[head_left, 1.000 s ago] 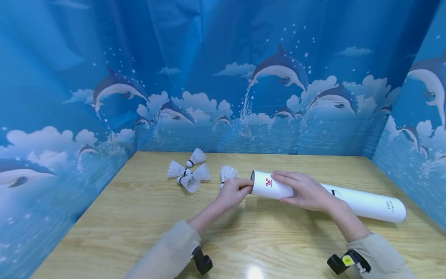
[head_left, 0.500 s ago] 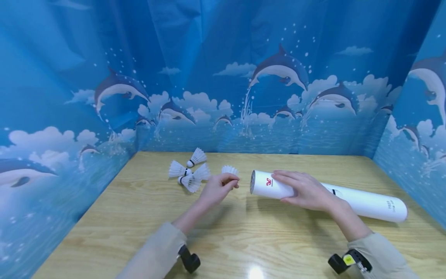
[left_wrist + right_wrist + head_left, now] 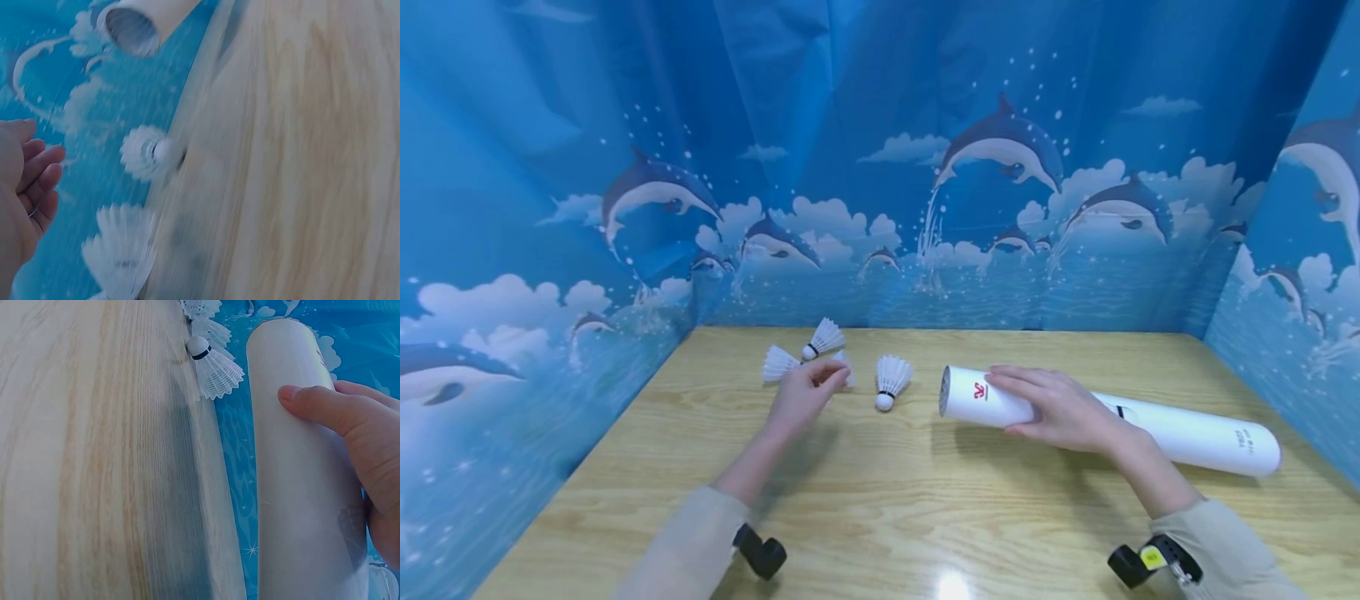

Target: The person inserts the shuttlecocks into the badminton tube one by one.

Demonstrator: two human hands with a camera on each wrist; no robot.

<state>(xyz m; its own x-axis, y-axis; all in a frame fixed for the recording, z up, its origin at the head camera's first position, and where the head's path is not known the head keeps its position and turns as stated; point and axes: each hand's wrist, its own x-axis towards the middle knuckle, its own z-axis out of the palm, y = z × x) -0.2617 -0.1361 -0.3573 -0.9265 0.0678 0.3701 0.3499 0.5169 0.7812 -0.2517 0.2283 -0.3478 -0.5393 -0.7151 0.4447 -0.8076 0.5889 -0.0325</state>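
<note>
My right hand (image 3: pixel 1060 408) holds a long white shuttlecock tube (image 3: pixel 1195 433) around its left half, thumb and fingers wrapped on it in the right wrist view. The tube's open end (image 3: pixel 945 393) faces left, with a grey interior. My left hand (image 3: pixel 801 396) hovers over a cluster of white shuttlecocks, fingers loosely bent; the left wrist view shows nothing in them. Behind that hand a feather skirt (image 3: pixel 844 367) partly shows. Two more shuttlecocks lie beside it, one left (image 3: pixel 779 364) and one farther back (image 3: pixel 826 337). A lone shuttlecock (image 3: pixel 893 382) sits between hand and tube, cork toward me.
The wooden table (image 3: pixel 880 500) carries everything. Its back edge meets a blue dolphin-print curtain (image 3: pixel 850 167), which also hangs along both sides. A black wrist camera (image 3: pixel 760 552) is strapped to the left forearm, another (image 3: pixel 1138 567) to the right.
My left hand has left the tube's open end and moved left, past the lone shuttlecock, to the cluster. The lone shuttlecock is uncovered. My right hand and the tube stay nearly still.
</note>
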